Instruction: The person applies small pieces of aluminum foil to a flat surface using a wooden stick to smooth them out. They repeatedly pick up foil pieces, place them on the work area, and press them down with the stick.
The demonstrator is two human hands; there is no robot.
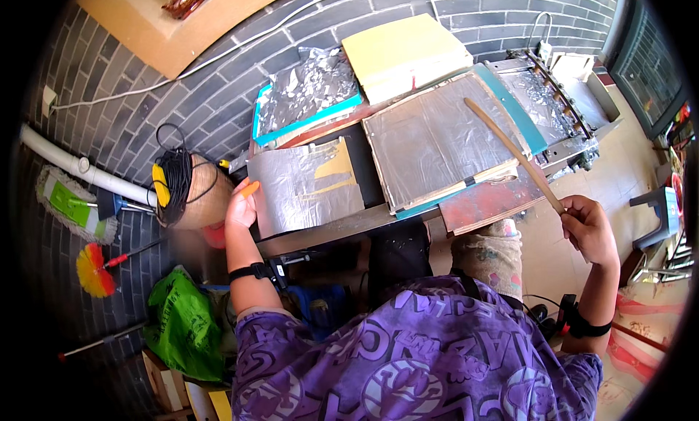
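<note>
My left hand (243,207) holds the left edge of a thin silvery sheet (278,194), with an orange cover (250,189) on one digit. The sheet curves up on its left side, and a yellowish-brown patch (334,167) shows near its right edge. Part of it lies over a dark board (365,159). In my right hand (588,230) is a long, thin wooden stick (513,147), gripped at its near end. Its far end reaches over a stack of sheets (437,142) topped with wrinkled silvery-grey film. Whether the stick's tip touches the film I cannot tell.
A blue-edged tray (311,125) of foil scraps (311,90) and a yellow paper stack (407,52) stand towards the brick wall (240,60). At right is a metal frame (568,101) with foil bits. A coiled black cable (180,178) hangs left.
</note>
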